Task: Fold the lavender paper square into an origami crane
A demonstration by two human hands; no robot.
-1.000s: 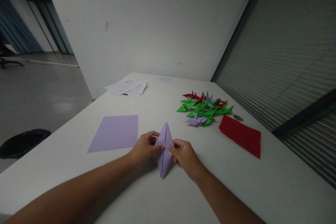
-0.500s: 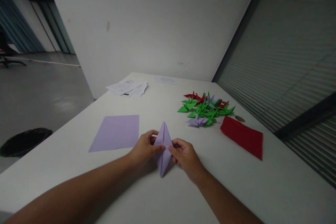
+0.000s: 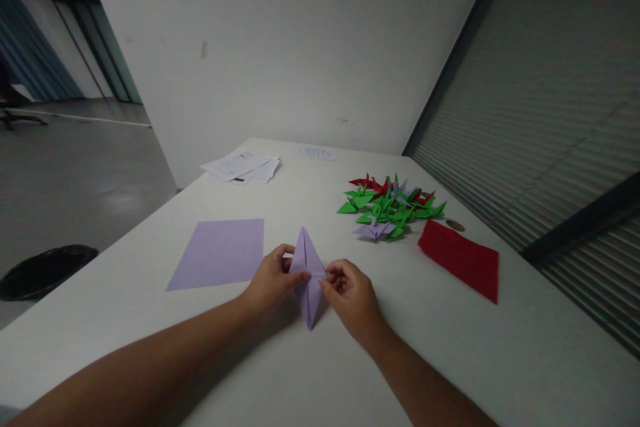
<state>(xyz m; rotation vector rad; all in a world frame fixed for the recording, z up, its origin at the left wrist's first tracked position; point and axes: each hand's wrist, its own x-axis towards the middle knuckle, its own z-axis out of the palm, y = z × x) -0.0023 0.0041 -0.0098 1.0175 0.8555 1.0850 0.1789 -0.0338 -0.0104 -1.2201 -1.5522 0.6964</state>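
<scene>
A purple folded paper diamond [image 3: 309, 257], with a slit down its middle, stands tilted between my hands near the front of the table. My left hand [image 3: 275, 280] grips its left side, thumb across the front and fingers behind. At the right corner, my right hand [image 3: 350, 290] pinches the paper's edge between thumb and forefinger, the other fingers curled. A flat purple paper sheet [image 3: 220, 252] lies beside my left hand. Beyond my right hand sits a pile of green, red and purple origami cranes [image 3: 387, 210].
Red paper [image 3: 463, 257] lies on the right of the white table [image 3: 240, 373], near a round brown disc [image 3: 455, 225]. Printed papers [image 3: 243, 167] rest at the back left. A black-lined bin [image 3: 47, 270] stands left of the table; blinds [image 3: 550, 113] border the right side.
The folded diamond has tilted, its top tip moving left. My right thumb has shifted from its front face to the right corner. My left hand keeps its grip.
</scene>
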